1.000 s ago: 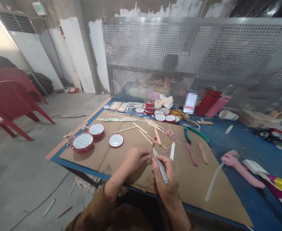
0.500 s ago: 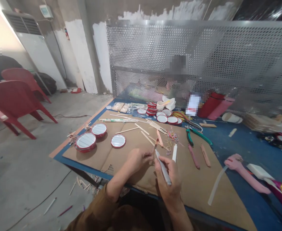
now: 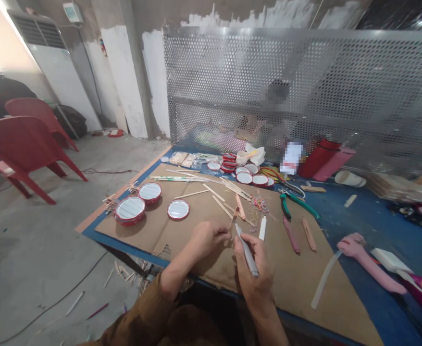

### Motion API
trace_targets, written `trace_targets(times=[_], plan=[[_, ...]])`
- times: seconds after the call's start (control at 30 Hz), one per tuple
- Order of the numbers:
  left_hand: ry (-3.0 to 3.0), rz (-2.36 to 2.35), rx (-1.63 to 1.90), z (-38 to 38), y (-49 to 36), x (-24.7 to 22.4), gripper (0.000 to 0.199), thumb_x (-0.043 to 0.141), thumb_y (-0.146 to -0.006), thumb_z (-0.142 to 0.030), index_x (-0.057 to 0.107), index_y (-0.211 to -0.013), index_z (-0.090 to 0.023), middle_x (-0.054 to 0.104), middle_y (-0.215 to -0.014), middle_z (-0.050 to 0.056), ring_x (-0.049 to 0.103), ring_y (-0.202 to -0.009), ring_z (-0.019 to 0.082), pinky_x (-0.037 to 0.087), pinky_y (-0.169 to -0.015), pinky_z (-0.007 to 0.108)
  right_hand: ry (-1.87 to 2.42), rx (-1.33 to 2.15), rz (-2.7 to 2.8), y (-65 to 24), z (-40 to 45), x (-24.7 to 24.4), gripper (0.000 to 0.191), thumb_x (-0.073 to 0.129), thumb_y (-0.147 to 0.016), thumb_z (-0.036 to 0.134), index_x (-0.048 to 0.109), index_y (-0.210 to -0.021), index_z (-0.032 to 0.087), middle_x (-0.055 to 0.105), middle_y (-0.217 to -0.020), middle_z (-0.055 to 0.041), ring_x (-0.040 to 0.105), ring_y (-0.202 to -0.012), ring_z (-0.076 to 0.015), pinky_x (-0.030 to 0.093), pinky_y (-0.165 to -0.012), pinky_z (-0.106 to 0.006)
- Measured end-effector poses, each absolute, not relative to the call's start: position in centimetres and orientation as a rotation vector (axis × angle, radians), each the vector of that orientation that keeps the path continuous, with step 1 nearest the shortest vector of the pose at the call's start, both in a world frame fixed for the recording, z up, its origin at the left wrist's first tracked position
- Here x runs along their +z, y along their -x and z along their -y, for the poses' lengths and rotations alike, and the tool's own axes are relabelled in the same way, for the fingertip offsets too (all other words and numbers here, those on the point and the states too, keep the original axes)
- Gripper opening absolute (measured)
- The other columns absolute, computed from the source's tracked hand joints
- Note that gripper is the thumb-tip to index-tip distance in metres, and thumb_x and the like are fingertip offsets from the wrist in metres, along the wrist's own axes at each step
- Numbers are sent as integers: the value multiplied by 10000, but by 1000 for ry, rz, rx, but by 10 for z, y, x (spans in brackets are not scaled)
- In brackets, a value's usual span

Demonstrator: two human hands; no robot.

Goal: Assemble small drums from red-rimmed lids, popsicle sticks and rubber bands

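My left hand (image 3: 209, 239) is closed in a pinch on a thin brownish strip (image 3: 234, 217), which points up and away over the cardboard. My right hand (image 3: 256, 257) is wrapped round a light grey, marker-like stick (image 3: 247, 252). The stick's narrow tip is close to the strip; whether they touch I cannot tell. Just beyond lie a white marker-like stick (image 3: 263, 227) and an orange one (image 3: 240, 207). Left of my hands, a red-rimmed round piece with a pale top (image 3: 178, 210) rests on the cardboard sheet (image 3: 211, 274).
More red-rimmed rounds (image 3: 129, 210) stand at the left. Wooden sticks (image 3: 214, 192) and tangled rubber bands (image 3: 260, 204) lie behind my hands. Green-handled pliers (image 3: 300, 203), a pink glue gun (image 3: 371, 264) and red and pink bottles (image 3: 319, 158) are on the right. A perforated metal panel (image 3: 214, 86) rises behind.
The view has shifted slightly. Both hands keep their grips, with the grey stick and the strip in nearly the same place.
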State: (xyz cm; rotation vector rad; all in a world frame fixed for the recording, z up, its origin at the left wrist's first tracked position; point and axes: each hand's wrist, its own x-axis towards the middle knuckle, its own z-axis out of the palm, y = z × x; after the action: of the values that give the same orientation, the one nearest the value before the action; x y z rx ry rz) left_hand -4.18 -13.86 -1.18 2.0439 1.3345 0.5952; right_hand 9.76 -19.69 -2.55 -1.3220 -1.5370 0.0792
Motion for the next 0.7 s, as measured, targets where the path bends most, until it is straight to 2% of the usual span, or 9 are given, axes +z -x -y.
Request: trace_targets(times=[0.7], plan=[[-2086,-1340,649,137,42,-16,199,523,-811,-268,651,-702,-162,593,-669,-10,447,-635,101,269,-575,198,1252,-4,1642,-97,194,-21,125,545,-888,280,600,-939,180,681,-787,-47,637,-677,-150,490,-610,-248]])
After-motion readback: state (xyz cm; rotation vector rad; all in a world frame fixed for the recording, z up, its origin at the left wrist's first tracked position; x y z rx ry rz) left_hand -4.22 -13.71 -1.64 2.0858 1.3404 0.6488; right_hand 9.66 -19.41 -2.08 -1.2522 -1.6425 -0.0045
